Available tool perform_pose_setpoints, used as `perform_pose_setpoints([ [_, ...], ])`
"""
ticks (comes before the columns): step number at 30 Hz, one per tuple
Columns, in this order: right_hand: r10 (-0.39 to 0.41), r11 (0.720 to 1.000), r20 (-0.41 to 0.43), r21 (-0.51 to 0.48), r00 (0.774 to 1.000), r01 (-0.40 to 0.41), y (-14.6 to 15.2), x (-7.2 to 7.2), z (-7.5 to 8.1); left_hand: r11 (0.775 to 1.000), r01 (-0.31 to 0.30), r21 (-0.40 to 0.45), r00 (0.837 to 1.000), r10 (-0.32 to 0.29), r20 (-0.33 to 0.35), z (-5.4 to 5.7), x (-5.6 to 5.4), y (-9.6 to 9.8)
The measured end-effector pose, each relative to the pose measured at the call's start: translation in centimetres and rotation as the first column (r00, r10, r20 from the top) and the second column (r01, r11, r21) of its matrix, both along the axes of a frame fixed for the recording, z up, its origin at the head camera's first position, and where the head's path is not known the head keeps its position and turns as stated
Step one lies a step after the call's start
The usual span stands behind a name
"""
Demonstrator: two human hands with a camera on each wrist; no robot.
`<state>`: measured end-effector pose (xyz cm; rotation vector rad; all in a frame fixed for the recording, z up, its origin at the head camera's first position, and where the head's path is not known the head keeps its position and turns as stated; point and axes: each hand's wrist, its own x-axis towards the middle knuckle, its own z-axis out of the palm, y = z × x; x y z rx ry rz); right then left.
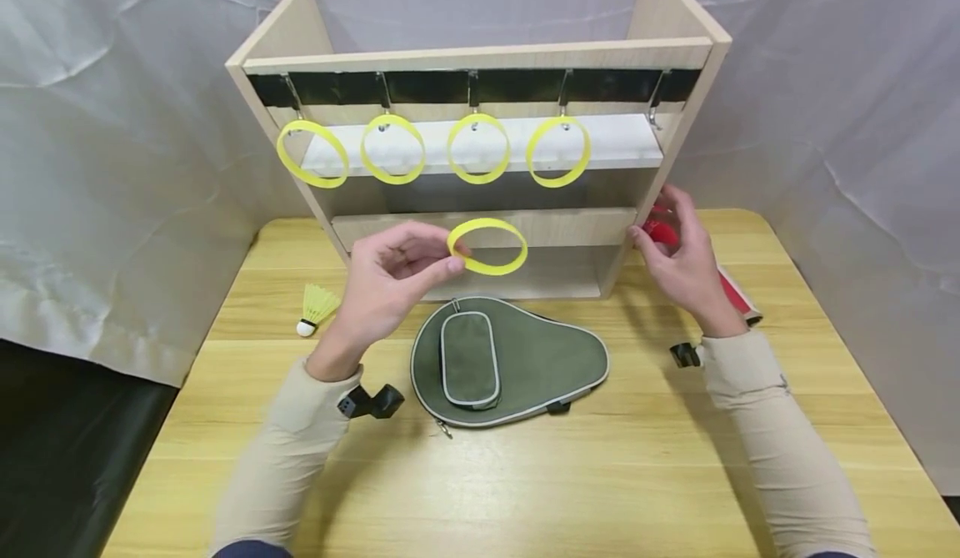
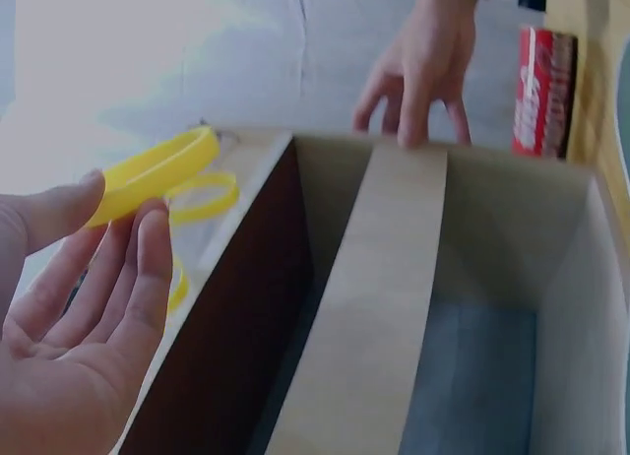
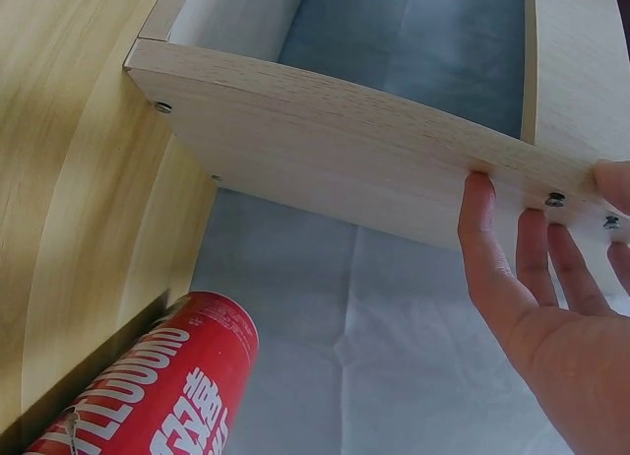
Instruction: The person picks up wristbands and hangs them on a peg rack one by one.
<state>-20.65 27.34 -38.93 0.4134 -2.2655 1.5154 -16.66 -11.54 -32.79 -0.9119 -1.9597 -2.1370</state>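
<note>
My left hand [image 1: 393,279] pinches a yellow ring-shaped band [image 1: 487,270] between thumb and fingertips, in front of the wooden shelf unit's middle. The ring [image 2: 157,169] shows tilted in the left wrist view. More yellow rings [image 1: 480,178] hang in a row from metal hooks on a black strip [image 1: 517,87]. At the strip's right end, a hook [image 1: 655,112] hangs without a ring. My right hand [image 1: 686,266] touches the right side panel [image 3: 325,150], its fairly straight fingers on the outer face and its thumb at the front edge.
A dark green paddle-shaped case [image 1: 547,358] with a front pocket lies before the shelf unit. To its left is a yellow shuttlecock [image 1: 317,308]. Beside the unit's right side lies a red printed cylinder [image 3: 167,386]. Pale cloth [image 1: 840,166] hangs behind.
</note>
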Motion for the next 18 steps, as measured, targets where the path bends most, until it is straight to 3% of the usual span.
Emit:
perform_pose_setpoints([
  [8, -0.006, 1.0, 0.023, -0.001, 1.0, 0.006, -0.2, 0.2, -0.1, 0.994, 0.032, 0.108, 0.999, -0.029, -0.029, 1.5, 0.1, 4.0],
  [18, -0.024, 1.0, 0.023, -0.016, 0.999, 0.024, -0.1, 0.1, -0.2, 0.968, 0.053, 0.244, 0.994, -0.029, -0.102, 3.1, -0.3, 9.4],
])
